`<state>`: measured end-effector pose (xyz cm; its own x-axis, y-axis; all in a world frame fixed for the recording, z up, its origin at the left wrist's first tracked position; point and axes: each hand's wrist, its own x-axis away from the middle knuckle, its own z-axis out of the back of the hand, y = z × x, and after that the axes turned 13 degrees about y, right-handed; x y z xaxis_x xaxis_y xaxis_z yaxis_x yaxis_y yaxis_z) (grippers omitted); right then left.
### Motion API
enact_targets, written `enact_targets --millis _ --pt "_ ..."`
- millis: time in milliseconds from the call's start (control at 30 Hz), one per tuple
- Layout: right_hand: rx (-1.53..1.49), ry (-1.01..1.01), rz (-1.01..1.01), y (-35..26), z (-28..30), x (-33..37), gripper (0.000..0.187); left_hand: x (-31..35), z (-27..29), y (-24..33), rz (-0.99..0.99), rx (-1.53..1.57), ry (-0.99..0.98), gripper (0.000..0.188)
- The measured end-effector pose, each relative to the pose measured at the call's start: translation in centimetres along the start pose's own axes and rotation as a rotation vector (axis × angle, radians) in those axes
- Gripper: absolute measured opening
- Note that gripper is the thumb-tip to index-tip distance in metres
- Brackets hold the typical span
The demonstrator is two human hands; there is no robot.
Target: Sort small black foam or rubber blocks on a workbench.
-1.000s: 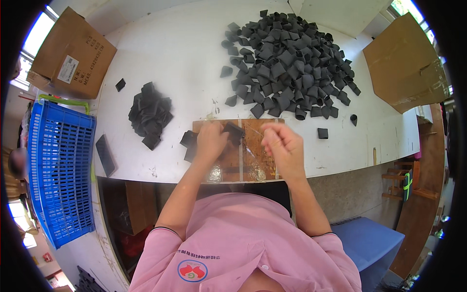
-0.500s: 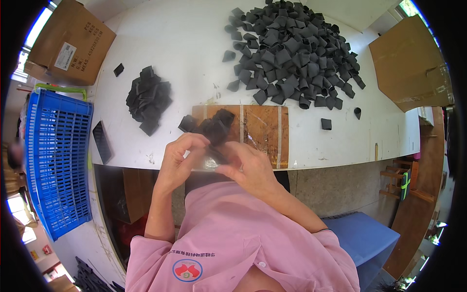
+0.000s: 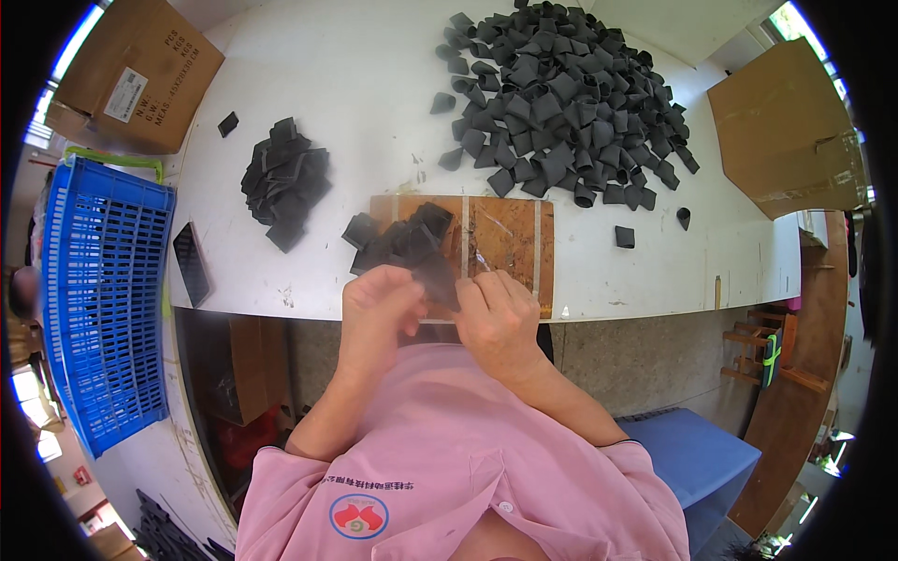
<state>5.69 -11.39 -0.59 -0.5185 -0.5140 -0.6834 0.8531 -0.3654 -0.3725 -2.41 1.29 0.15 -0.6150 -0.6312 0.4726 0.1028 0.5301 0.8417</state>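
Over the near edge of a brown wooden board (image 3: 505, 245), my two hands are close together around a dark grey fabric piece (image 3: 437, 280). The fingers of my right hand (image 3: 498, 316) are curled and pinch its right edge. Beside the piece's left side is my left hand (image 3: 379, 307), fingers bent and thumb apart; whether they touch the piece is unclear. Just beyond my left hand, several similar dark pieces (image 3: 398, 238) lie bunched on the board's left part. Part of the held piece is blurred.
A large heap of dark grey tube-like pieces (image 3: 566, 103) covers the back right of the white table (image 3: 365, 112). A smaller flat pile (image 3: 285, 182) lies left, near a black phone-like slab (image 3: 191, 264). Cardboard boxes (image 3: 136, 75) and a blue crate (image 3: 110, 299) flank the left side.
My left hand has come away from its pinch, and my right hand has moved slightly right with the dark piece. A shiny clear film between the hands no longer shows.
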Motion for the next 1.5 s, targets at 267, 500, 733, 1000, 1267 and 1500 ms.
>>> enact_targets --millis 267,500,733,1000,1267,1500 --pt "-0.454 -0.029 -0.352 -0.3 1.4 -1.6 0.018 0.7 -0.6 0.1 -0.306 -0.343 -0.052 0.004" --pt "-0.165 -0.018 -0.103 -0.1 -0.7 -1.3 0.010 0.4 -2.2 -1.6 -0.616 -0.441 0.152 0.008" --pt "-0.961 -0.055 -1.008 0.8 0.9 -2.0 0.005 0.6 -1.8 1.9 0.239 0.336 -0.292 0.014" --pt "-1.610 -0.365 -1.402 0.0 2.6 -3.6 0.014 1.1 -3.4 0.3 -0.579 -0.153 0.097 0.014" --pt "-1.340 -0.436 -1.041 1.8 2.2 -8.7 0.021 -1.5 -2.7 3.8 0.452 0.918 -0.607 0.021" --pt "-0.751 -0.320 -1.052 4.9 -1.6 -0.5 0.016 -1.2 -2.9 2.6 -0.048 0.390 -0.234 0.018"
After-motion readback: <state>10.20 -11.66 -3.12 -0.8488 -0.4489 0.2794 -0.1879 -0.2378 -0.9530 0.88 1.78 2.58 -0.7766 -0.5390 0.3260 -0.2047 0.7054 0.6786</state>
